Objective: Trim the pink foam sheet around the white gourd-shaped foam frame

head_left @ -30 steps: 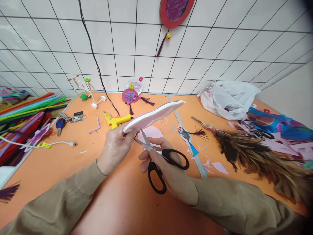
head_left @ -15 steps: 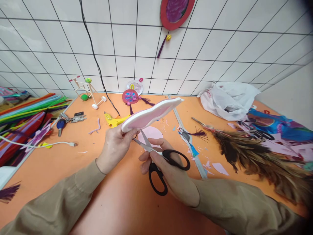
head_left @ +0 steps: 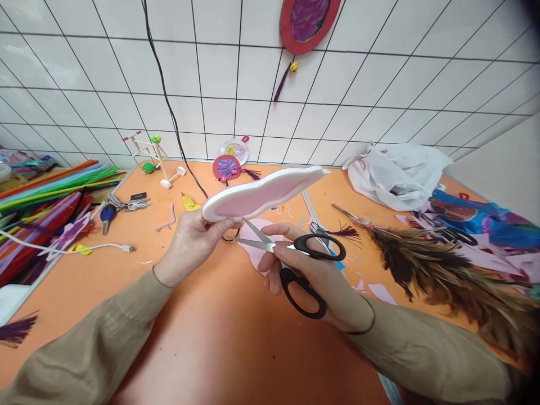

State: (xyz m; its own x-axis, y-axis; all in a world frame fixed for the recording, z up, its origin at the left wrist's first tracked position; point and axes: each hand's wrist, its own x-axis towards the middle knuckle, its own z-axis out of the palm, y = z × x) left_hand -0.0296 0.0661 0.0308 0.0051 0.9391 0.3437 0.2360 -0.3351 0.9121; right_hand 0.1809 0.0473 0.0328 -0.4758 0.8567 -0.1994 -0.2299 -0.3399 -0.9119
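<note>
My left hand (head_left: 188, 242) pinches the near left end of a wavy-edged piece with a white foam rim and a pink face (head_left: 261, 198), held tilted above the table. In my right hand (head_left: 314, 270) are black-handled scissors (head_left: 310, 254), gripped around the pivot with my fingers outside the handle loops. The blades stand apart and point left, their tips close below the foam piece and near my left thumb. Beneath the scissors lies a pink paper shape (head_left: 253, 256), partly covered by the blades and my right fingers.
Behind the foam piece is a yellow glue gun (head_left: 190, 202), partly hidden. Pipe cleaners (head_left: 46, 197) and keys (head_left: 126, 203) lie left. To the right are a feather bundle (head_left: 426, 261), a white plastic bag (head_left: 392, 171) and paper scraps (head_left: 382, 293). A tiled wall (head_left: 215, 67) rises behind.
My right hand and the scissors have moved right, with the blades turned flatter. The foam piece has shifted slightly and now hides more of the glue gun.
</note>
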